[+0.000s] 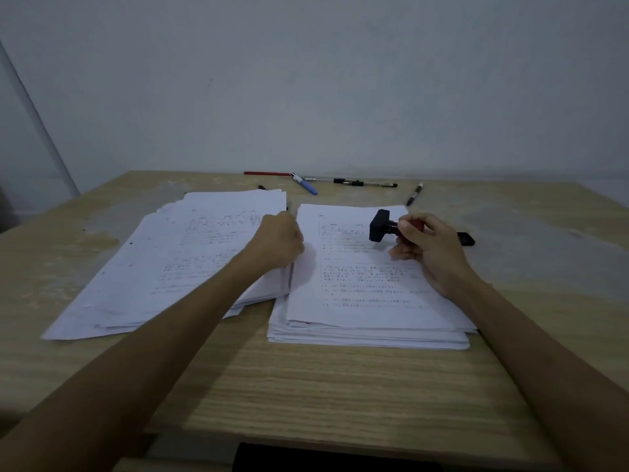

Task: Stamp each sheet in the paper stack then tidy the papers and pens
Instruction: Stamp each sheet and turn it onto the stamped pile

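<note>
Two piles of printed sheets lie on the wooden table (306, 386). The right paper stack (367, 301) is fairly neat; the left pile (163, 267) is fanned out loosely. My right hand (429, 247) grips a stamp (381, 226) by its red handle, the black base tilted sideways just above the top sheet of the right stack. My left hand (279, 240) rests with curled fingers at the right edge of the left pile, between the two piles; whether it pinches a sheet is hidden.
Several pens lie along the table's far edge: a red pen (267, 173), a blue pen (305, 184), black pens (366, 182) and a marker (415, 194). A small black object (466, 238) sits behind my right hand. A wall rises right behind the table.
</note>
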